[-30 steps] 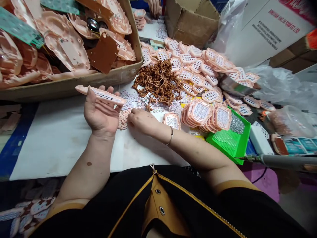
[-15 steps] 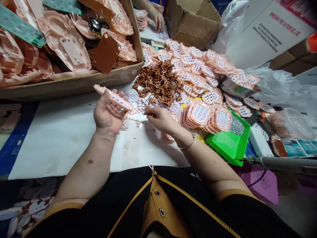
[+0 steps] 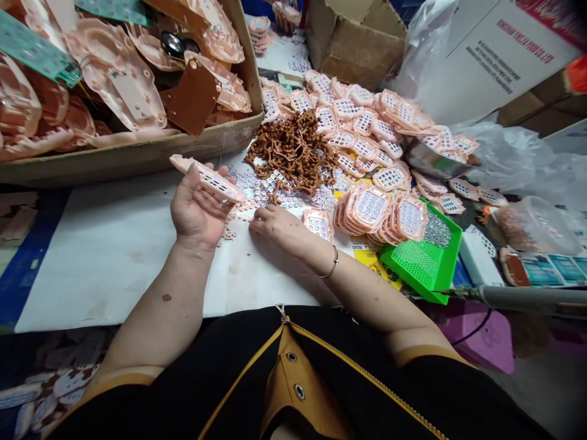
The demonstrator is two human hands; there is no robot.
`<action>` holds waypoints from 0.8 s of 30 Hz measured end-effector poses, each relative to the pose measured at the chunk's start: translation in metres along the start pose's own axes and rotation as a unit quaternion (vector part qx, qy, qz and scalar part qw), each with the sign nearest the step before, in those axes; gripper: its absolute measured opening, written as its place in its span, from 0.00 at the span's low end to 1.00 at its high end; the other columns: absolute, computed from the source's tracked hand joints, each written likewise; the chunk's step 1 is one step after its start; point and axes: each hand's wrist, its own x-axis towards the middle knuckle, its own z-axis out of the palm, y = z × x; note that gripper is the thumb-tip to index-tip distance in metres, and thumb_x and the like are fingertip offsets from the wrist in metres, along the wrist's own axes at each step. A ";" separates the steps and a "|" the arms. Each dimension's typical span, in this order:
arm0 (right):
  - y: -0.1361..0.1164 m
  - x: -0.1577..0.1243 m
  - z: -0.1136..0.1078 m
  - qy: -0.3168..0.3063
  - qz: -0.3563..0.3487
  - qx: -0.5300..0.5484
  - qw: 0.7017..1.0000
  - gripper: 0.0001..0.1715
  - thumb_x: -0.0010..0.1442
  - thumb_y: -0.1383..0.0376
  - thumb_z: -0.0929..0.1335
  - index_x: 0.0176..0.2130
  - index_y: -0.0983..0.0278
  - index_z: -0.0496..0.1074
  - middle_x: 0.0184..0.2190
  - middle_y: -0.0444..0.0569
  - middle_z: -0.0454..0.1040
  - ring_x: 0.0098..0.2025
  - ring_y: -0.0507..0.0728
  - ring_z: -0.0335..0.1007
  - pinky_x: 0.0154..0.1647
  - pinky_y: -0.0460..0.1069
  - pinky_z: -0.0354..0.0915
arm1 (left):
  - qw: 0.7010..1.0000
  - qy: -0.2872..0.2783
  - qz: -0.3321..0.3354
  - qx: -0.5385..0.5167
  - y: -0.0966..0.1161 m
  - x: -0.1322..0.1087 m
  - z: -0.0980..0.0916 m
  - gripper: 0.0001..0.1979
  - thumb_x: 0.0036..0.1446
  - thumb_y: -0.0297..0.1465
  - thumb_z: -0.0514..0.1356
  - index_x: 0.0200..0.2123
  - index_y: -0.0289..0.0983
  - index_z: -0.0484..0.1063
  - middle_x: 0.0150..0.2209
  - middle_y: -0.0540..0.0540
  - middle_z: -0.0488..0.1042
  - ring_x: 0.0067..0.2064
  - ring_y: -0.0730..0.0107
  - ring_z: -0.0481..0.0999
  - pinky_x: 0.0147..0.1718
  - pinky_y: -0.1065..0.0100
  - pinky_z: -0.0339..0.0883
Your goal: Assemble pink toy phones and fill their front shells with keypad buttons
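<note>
My left hand is palm up and holds a pink plastic keypad shell flat across its fingertips, just above the white table sheet. My right hand rests low on the sheet with its fingers curled down onto small loose pink button pieces; what they pinch is hidden. Beside that hand lies a single pink keypad shell. A heap of brown rubber strips sits just beyond both hands.
A cardboard box of pink shells and circuit boards fills the upper left. Stacked pink keypad shells and a wide pile spread right. A green tray and a metal bowl stand right. Another person's hand works far back.
My right hand dropped back and down to the left onto the loose button pieces. My left hand with the shell stayed almost in place. The far person's hand drew back.
</note>
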 end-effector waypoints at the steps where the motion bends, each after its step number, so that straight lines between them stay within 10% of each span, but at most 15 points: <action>1: 0.002 0.001 0.001 0.010 -0.002 0.005 1.000 0.15 0.69 0.69 0.61 0.40 0.67 0.77 0.40 0.56 0.75 0.38 0.58 0.63 0.40 0.53 0.58 | 1.000 -0.008 0.005 0.005 -0.001 0.000 -0.001 0.12 0.54 0.37 0.66 0.40 0.40 0.73 0.41 0.48 0.78 0.52 0.58 0.78 0.52 0.55 0.74; 8: 0.001 -0.018 -0.018 0.353 0.118 0.192 0.908 0.13 0.70 0.65 0.63 0.41 0.62 0.77 0.38 0.52 0.77 0.41 0.56 0.72 0.44 0.51 0.66 | 0.992 -0.120 0.000 0.050 -0.010 -0.008 -0.003 0.18 0.53 0.42 0.65 0.46 0.41 0.75 0.46 0.45 0.80 0.58 0.49 0.76 0.52 0.54 0.74; 18: -0.011 -0.030 -0.021 0.298 0.008 0.088 0.950 0.19 0.71 0.68 0.58 0.41 0.63 0.77 0.40 0.53 0.79 0.41 0.56 0.72 0.45 0.53 0.65 | 0.970 -0.201 -0.125 0.052 -0.018 -0.024 0.001 0.30 0.49 0.43 0.68 0.55 0.40 0.72 0.54 0.40 0.78 0.61 0.39 0.73 0.52 0.44 0.74; 24: -0.005 -0.045 -0.026 0.285 -0.103 0.059 0.951 0.27 0.69 0.48 0.63 0.52 0.66 0.74 0.46 0.57 0.79 0.49 0.61 0.71 0.50 0.56 0.67 | 0.977 -0.181 -0.114 0.024 -0.018 -0.024 0.004 0.26 0.51 0.42 0.67 0.52 0.39 0.73 0.52 0.41 0.79 0.61 0.42 0.73 0.54 0.46 0.73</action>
